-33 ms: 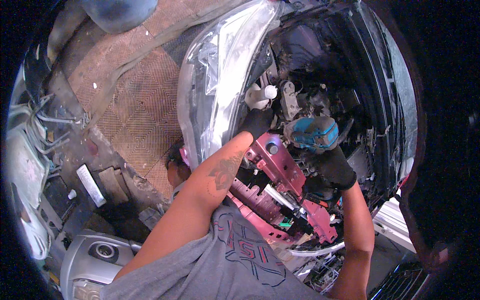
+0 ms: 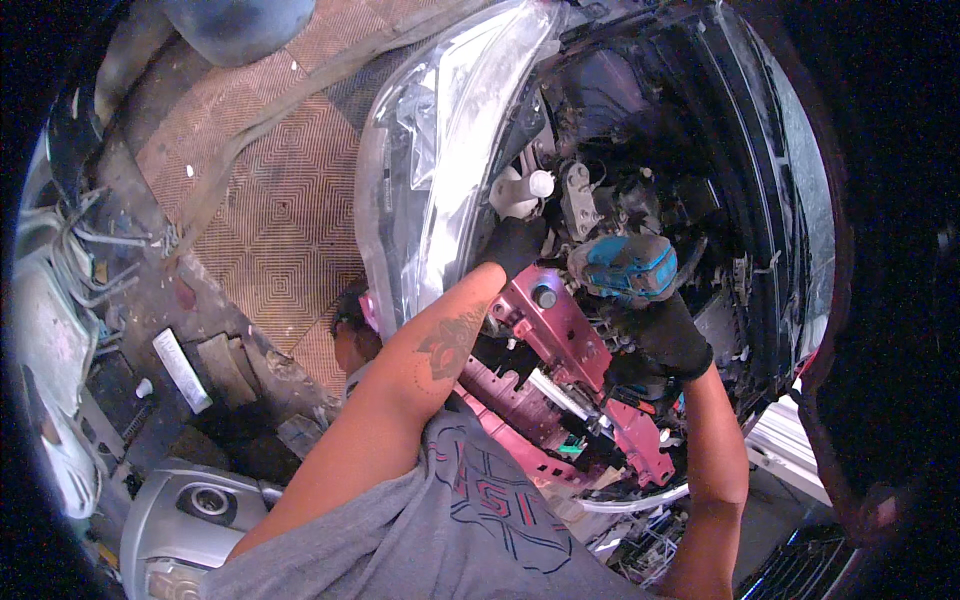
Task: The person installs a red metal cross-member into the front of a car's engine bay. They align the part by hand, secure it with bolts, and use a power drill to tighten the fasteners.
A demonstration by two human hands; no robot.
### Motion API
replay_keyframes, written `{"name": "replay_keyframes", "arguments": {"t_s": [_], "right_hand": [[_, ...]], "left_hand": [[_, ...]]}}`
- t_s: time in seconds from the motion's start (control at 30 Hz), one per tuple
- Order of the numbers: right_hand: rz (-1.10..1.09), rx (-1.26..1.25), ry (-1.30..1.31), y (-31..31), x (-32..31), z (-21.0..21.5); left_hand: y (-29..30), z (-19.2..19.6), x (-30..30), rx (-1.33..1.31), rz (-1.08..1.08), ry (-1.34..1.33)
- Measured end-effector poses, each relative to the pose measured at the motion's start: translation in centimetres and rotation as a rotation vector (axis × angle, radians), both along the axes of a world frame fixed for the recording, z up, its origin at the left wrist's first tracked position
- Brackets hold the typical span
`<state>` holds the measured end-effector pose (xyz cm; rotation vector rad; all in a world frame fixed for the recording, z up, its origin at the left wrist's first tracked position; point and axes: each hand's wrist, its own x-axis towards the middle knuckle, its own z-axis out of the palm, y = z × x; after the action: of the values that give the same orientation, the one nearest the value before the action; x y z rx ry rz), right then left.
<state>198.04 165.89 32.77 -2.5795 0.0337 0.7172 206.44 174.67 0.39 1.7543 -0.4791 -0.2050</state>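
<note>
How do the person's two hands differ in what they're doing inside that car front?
The right hand grips a blue power tool, while the left hand carries no tool and rests by the back of the clear headlight. The right hand sits lower, beside the magenta metal frame; the left hand reaches higher, near a white cap. Both wear black gloves, with forearms bare.

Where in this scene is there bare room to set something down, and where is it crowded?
Free: the patterned floor mat, between the headlight and the wiring heap. Crowded: the engine bay, where the left hand and the right hand, gripping a blue power tool, work.
</note>
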Motion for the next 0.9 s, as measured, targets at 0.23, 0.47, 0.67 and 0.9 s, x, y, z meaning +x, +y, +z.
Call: {"name": "replay_keyframes", "arguments": {"t_s": [0.23, 0.47, 0.67, 0.9], "right_hand": [[-0.04, 0.09, -0.001, 1.1, 0.9, 0.4], [-0.072, 0.147, -0.012, -0.2, 0.3, -0.4], [0.197, 0.012, -0.081, 1.5, 1.9, 1.1], [0.181, -0.079, -0.017, -0.6, 1.8, 1.2]], "left_hand": [[0.0, -0.9, 0.4, -0.039, 0.05, -0.004], [0.7, 1.3, 0.4, 0.308, -0.185, -0.12], [-0.5, -1.2, 0.8, 0.039, -0.07, 0.054], [0.1, 0.4, -0.2, 0.163, -0.119, -0.085]]}}
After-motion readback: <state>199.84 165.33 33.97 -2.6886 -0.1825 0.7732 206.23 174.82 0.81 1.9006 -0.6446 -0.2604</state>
